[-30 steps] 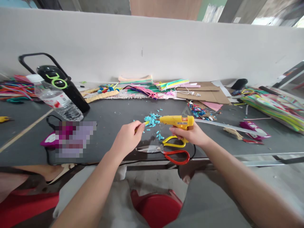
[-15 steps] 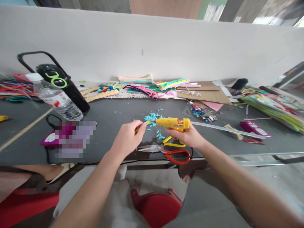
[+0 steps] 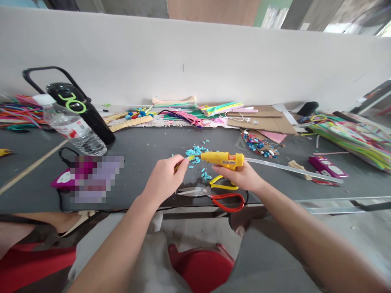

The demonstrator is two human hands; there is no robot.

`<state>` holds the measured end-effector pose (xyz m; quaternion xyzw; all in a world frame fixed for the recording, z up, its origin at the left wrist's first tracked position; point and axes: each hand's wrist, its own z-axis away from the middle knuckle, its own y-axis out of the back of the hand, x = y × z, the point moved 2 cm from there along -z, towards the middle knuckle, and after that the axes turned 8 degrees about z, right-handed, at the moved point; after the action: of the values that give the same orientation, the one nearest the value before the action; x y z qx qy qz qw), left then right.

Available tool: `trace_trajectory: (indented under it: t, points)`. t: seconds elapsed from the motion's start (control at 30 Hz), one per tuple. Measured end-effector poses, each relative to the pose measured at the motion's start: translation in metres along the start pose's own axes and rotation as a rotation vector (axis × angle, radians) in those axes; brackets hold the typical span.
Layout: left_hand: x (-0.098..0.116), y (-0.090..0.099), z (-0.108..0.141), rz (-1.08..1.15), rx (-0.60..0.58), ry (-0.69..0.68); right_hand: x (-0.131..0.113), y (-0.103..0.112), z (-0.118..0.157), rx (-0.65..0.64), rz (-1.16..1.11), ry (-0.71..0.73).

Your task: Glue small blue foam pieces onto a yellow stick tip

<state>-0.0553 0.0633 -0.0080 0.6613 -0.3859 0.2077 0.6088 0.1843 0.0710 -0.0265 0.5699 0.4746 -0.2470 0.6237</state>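
My right hand (image 3: 244, 176) is wrapped round the handle of a yellow hot glue gun (image 3: 221, 159), its nozzle pointing left. A long clear glue stick (image 3: 290, 167) trails out of its back end. Between the closed fingertips of my left hand (image 3: 166, 175) is a small yellow strip (image 3: 191, 157), mostly covered by the fingers. The nozzle is at or very near the strip's tip; contact cannot be made out. Small light-blue pieces (image 3: 201, 149) lie scattered on the table behind and beneath. Scissors (image 3: 227, 201) with one red and one yellow handle lie just below, blades to the left.
On the left stand a clear water bottle (image 3: 76, 132) and a black flask (image 3: 96, 120), near a purple device (image 3: 65, 179). Colourful strip bundles (image 3: 221, 108) and cardboard (image 3: 265, 118) line the back. Another purple device (image 3: 326, 166) lies right. A red stool (image 3: 203, 266) is below.
Almost nothing differs. Both hands, the glue gun and the yellow strip keep nearly the same place; a person's leg at the lower left has shifted slightly.
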Motion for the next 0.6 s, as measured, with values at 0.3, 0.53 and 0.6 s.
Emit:
trace_trajectory:
  t: [0.3, 0.53, 0.6]
  points:
    - [0.0008, 0.0005, 0.0006, 0.009, 0.004, -0.008, 0.0027, -0.0013, -0.0001, -0.028, 0.056, 0.01]
    - [0.0001, 0.0012, 0.0014, -0.001, -0.002, 0.007, 0.0029, -0.0012, 0.0015, -0.06, 0.064, -0.034]
    - [-0.0002, 0.0014, 0.0016, -0.001, -0.002, 0.006, 0.004, -0.0006, 0.0016, -0.052, 0.07, -0.029]
